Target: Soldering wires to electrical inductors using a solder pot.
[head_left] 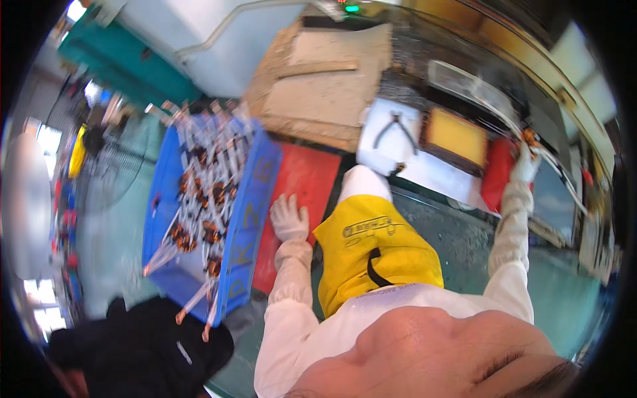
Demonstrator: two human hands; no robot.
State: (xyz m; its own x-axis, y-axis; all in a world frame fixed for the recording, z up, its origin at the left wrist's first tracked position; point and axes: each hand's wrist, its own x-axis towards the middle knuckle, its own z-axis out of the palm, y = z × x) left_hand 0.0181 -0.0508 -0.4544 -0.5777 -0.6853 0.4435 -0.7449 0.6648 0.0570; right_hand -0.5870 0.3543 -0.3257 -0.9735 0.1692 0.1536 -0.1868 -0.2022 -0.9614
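Observation:
My left hand (290, 219), in a white glove, is open with fingers apart over a red surface (308, 176). It is beside a blue plastic crate (254, 215). Inside the crate lie several copper wire coils (211, 232) with long white-sleeved leads. Stretched out to the far right, my gloved right hand (525, 166) is closed around a small copper coil (529, 136) with white leads. The leads trail down past the hand. Just left of that hand is a red object (499, 174), partly hidden.
Black-handled pliers (396, 134) rest on a white sheet beside a yellow block in a dark frame (456, 138). A worn board (325, 83) carries a wooden strip. A person in black (142, 348) is at the lower left, and a fan (113, 162) stands beyond the crate.

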